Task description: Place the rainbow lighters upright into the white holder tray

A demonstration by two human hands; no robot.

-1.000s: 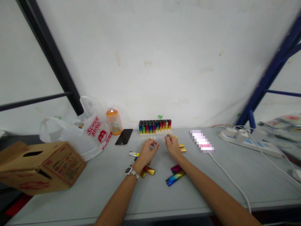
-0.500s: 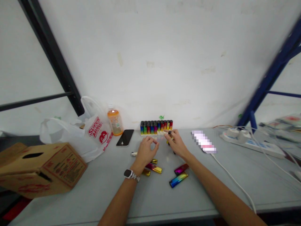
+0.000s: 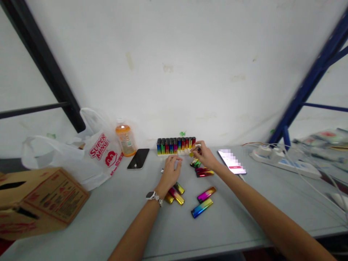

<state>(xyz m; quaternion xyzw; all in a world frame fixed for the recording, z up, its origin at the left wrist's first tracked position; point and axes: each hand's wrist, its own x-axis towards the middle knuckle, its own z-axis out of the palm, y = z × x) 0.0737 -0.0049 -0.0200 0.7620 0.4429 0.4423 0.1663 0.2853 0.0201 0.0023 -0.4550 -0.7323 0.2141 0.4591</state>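
Rows of shiny multicoloured lighters point(image 3: 167, 146) stand upright in a white tray point(image 3: 163, 155) against the wall. At the tray's front right corner, my right hand point(image 3: 203, 154) pinches a yellowish lighter point(image 3: 192, 153), mostly hidden by the fingers. My left hand point(image 3: 172, 169) hovers just in front of the tray, fingers apart and holding nothing. Loose lighters lie below it, including a red-and-yellow lighter point(image 3: 177, 196). Under my right hand are a green lighter point(image 3: 195, 164) and red lighters point(image 3: 204, 172). Nearer me lie a magenta-orange lighter point(image 3: 206, 194) and a blue-yellow lighter point(image 3: 202, 208).
Left of the tray are a black phone point(image 3: 139, 158), an orange drink bottle point(image 3: 125, 139), a white plastic bag point(image 3: 95, 154) and a cardboard box point(image 3: 51, 199). To the right lie a lit phone point(image 3: 231, 162) and a power strip point(image 3: 288, 165) with cables.
My right hand has lifted slightly and turned, bringing the lighter to the tray's right end. My left hand's fingers have straightened. The whole view has shifted a little.
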